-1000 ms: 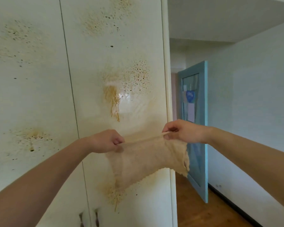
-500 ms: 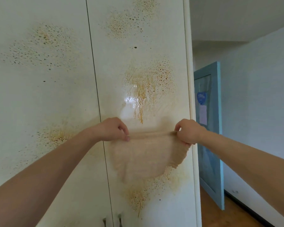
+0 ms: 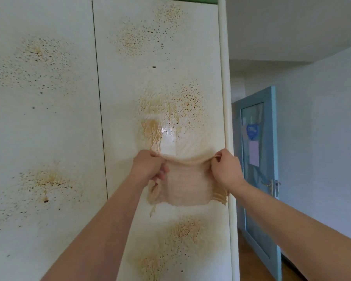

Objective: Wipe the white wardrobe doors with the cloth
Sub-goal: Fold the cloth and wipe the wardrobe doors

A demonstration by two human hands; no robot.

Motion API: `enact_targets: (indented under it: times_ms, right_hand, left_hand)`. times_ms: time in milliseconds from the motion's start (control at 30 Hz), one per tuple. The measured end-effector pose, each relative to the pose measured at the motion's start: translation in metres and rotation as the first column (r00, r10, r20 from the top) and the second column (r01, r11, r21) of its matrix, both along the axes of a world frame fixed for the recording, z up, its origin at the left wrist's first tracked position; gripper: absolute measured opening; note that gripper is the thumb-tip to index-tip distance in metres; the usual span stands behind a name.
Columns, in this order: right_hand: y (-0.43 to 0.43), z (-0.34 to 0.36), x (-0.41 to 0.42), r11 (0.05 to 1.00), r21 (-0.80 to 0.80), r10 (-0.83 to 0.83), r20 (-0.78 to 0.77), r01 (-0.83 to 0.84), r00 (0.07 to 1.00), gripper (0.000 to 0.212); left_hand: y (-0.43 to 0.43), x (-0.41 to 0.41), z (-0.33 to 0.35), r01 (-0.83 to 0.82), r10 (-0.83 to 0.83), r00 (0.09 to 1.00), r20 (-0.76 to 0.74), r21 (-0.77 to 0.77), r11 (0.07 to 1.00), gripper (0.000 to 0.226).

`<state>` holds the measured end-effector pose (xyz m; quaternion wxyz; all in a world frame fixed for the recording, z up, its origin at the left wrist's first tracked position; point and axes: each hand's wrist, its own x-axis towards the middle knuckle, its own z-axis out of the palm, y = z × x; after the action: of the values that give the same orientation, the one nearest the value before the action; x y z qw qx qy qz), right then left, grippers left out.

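Two white wardrobe doors fill the left of the head view, the left door [image 3: 41, 128] and the right door [image 3: 128, 94], both speckled with brown-yellow stains. A thin beige cloth [image 3: 187, 185] hangs spread in front of the right door, below a wet smeared stain [image 3: 166, 118]. My left hand [image 3: 150, 166] pinches its top left corner and my right hand [image 3: 226, 169] its top right corner. The cloth's upper edge is stretched between them, and its lower part hangs loose and folded at the sides.
The wardrobe's rounded right edge post [image 3: 225, 98] runs top to bottom. Beyond it a blue glazed room door [image 3: 272, 159] with a metal handle stands ajar, beside a white wall [image 3: 322, 138] and a wooden floor [image 3: 249, 258].
My hands have come closer together, so the cloth now hangs narrower and more folded. The view has swung left, showing more of the wardrobe doors and the stains.
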<state>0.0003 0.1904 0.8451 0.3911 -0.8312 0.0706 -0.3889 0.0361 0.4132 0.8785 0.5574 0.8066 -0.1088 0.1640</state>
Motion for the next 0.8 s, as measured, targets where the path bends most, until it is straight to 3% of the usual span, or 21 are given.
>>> enact_targets:
  times_ms: [100,267,367,467,567,700,800]
  right_hand:
    - [-0.016,0.005,0.012,0.996,0.068,0.051,0.053,-0.055,0.997,0.016]
    - [-0.040,-0.006,0.038,0.992,0.105,0.066,0.103,-0.077,0.993,0.034]
    - [-0.043,-0.019,0.052,0.984,0.121,0.104,0.199,-0.130,0.974,0.045]
    - [-0.044,-0.033,0.058,0.975,0.138,0.116,0.344,-0.173,0.932,0.057]
    - [-0.053,-0.044,0.071,0.987,0.014,0.135,0.468,-0.160,0.873,0.058]
    - [-0.062,-0.047,0.092,0.971,-0.237,0.111,0.605,0.045,0.788,0.042]
    - [-0.053,-0.051,0.103,0.920,-0.304,0.017,0.662,0.248,0.749,0.036]
  left_hand:
    - [-0.034,0.001,-0.002,0.006,0.006,0.999,0.038,-0.293,0.956,0.009]
    - [-0.079,0.009,-0.021,-0.126,0.204,0.961,0.184,-0.363,0.923,0.017]
    - [-0.099,0.018,-0.039,-0.147,0.261,0.927,0.268,-0.382,0.912,0.038]
    - [-0.115,0.023,-0.060,-0.233,0.363,0.825,0.432,-0.324,0.917,0.063]
    - [-0.118,0.040,-0.076,-0.431,0.451,0.638,0.624,-0.196,0.881,0.057]
    - [-0.114,0.067,-0.088,-0.660,0.342,0.359,0.868,-0.023,0.751,0.045]
    - [-0.121,0.073,-0.090,-0.727,0.266,0.368,0.891,0.097,0.680,0.056]
